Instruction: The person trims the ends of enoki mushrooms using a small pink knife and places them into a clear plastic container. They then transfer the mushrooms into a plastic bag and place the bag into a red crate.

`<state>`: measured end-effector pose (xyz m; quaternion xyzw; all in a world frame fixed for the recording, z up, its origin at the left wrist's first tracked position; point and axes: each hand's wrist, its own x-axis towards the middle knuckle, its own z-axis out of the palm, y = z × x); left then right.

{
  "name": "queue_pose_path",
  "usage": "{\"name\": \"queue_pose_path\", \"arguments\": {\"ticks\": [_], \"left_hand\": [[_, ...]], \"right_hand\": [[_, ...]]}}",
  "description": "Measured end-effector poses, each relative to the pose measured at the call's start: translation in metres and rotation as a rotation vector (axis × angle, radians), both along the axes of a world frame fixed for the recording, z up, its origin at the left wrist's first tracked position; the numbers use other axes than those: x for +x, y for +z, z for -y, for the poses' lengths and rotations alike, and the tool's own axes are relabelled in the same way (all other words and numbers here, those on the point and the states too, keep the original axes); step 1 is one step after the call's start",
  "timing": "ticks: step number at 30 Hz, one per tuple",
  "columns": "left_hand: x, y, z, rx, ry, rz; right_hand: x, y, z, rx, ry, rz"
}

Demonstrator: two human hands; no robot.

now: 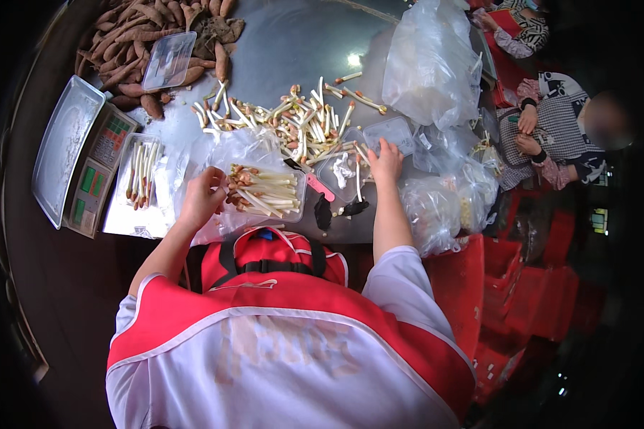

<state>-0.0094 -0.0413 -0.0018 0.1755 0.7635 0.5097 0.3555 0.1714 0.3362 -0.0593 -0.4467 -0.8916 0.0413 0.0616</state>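
My left hand (206, 195) is at the left end of a clear plastic tray (302, 206) filled with pale stalks with brownish-pink ends (265, 192); whether its fingers grip anything I cannot tell. My right hand (386, 161) reaches over the near edge of an empty clear container (389, 134), fingers spread; contact is unclear. Between the hands lie a pink-handled tool (320, 187), a crumpled white tissue (343, 170) in another clear container, and black scraps (323, 212). A loose pile of similar stalks (311, 126) spreads beyond the filled tray.
At left stand a digital scale (94, 182) and a smaller tray of stalks (143, 171). Sweet potatoes (134, 43) are heaped at the back left, with a clear container (170, 61) on them. Plastic bags (434, 69) and red crates (456, 284) are at right, near a seated co-worker (553, 128).
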Motion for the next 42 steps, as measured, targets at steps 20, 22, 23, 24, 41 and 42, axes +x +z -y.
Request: {"name": "queue_pose_path", "arguments": {"ticks": [20,22,23,24,41,42], "left_hand": [[0.047,-0.005,-0.033,-0.283,-0.610,-1.404],[0.045,-0.007,-0.048,-0.282,-0.594,-1.183],[0.043,-0.006,-0.054,-0.282,-0.586,-1.075],[0.042,-0.010,-0.059,-0.306,-0.556,-1.091],[0.036,-0.016,-0.032,-0.098,-0.263,-0.955],[0.029,-0.012,-0.027,0.005,-0.148,-0.884]], "right_hand": [[0.016,0.084,0.092,-1.173,-0.257,-1.334],[0.014,0.082,0.100,-1.225,-0.266,-1.337],[0.014,0.082,0.103,-1.220,-0.264,-1.326],[0.013,0.083,0.106,-1.215,-0.263,-1.315],[0.010,0.055,0.145,-1.371,-0.303,-1.128],[0.006,0.044,0.149,-1.347,-0.206,-1.107]]}}
